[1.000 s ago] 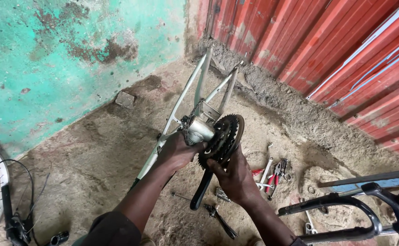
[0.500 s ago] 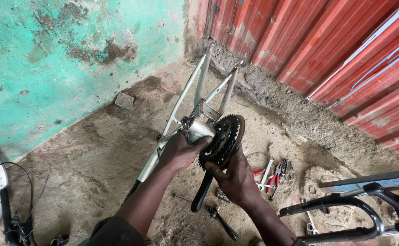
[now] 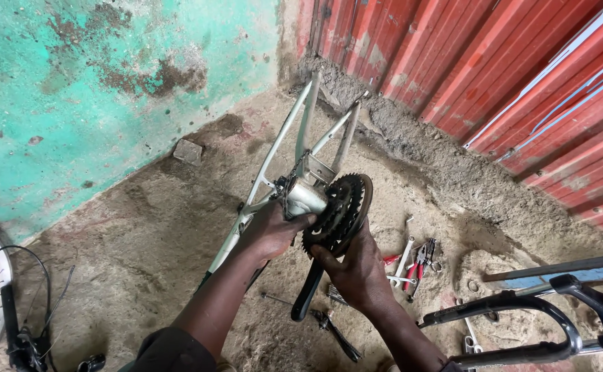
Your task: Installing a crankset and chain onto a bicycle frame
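The left hand (image 3: 274,231) wraps its fingers tight around the shiny silver metal bike frame (image 3: 301,148), right at the bottom tube. Just beside those fingers, the right hand (image 3: 356,272) grips the toothed edge of the black round gear wheel (image 3: 339,210). Its black crank arm (image 3: 308,293) hangs below. Red-handled pliers (image 3: 422,258) lie near on open sandy ground (image 3: 129,241).

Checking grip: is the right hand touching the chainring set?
Touching. The head view shows the right hand with fingers pressed against the black chainring set.
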